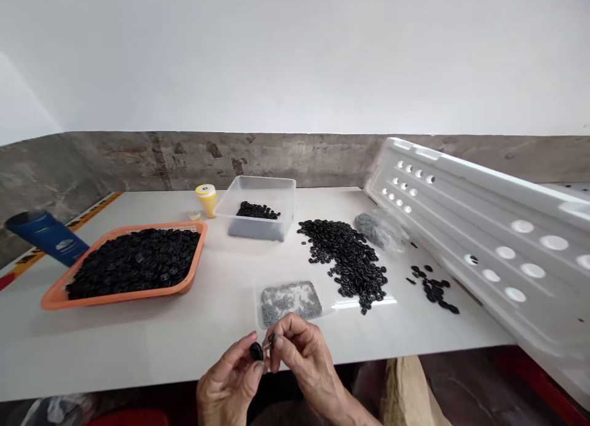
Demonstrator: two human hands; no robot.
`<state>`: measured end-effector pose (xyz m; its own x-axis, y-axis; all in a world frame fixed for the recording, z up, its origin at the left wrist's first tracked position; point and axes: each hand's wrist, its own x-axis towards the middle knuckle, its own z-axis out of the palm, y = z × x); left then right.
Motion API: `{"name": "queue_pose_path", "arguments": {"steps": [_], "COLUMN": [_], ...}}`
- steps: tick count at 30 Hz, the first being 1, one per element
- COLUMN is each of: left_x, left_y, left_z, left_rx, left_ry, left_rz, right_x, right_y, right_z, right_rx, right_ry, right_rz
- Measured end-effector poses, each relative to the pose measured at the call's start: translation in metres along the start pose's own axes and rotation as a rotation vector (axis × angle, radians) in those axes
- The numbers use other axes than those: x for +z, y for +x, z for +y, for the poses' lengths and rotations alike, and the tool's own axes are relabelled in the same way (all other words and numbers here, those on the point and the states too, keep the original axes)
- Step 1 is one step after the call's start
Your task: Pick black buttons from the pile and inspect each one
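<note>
A black oval plastic piece (256,351) is pinched between the thumb and fingers of my left hand (225,383). Close beside it, my right hand (306,358) grips a smaller dark piece (272,339) with something thin and shiny at its side; whether the two pieces touch, I cannot tell. Both hands are at the table's front edge. Just beyond them lies a shallow clear tray (258,315) holding many tiny grey metal-looking parts (290,298). A loose heap of small black oval pieces (343,251) spreads over the table to the right of the tray.
An orange basket (196,260) full of black pieces stands left, against a blue container (59,241). Behind are a yellow cup (207,201) and a clear bin (281,192) with black pieces. Right: a plastic bag (385,230), scattered black pieces (436,291) and a leaning white perforated panel (479,211).
</note>
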<state>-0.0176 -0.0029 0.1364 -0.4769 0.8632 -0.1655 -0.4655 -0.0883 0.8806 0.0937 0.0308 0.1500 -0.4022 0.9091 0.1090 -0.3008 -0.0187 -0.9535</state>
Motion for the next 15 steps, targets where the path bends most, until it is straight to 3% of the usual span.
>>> {"name": "queue_pose_path", "arguments": {"steps": [9,15], "left_x": [0.026,0.026], "left_y": [0.013,0.018], "left_z": [-0.013,-0.023], "left_rx": [0.029,0.106], "left_ry": [0.167,0.240], "left_rz": [-0.021,-0.069], "right_x": [-0.025,-0.034], "right_y": [0.007,0.006], "right_z": [-0.006,-0.002], "right_rx": [0.034,0.034], "right_ry": [-0.023,-0.015], "right_rz": [0.122,0.154]}}
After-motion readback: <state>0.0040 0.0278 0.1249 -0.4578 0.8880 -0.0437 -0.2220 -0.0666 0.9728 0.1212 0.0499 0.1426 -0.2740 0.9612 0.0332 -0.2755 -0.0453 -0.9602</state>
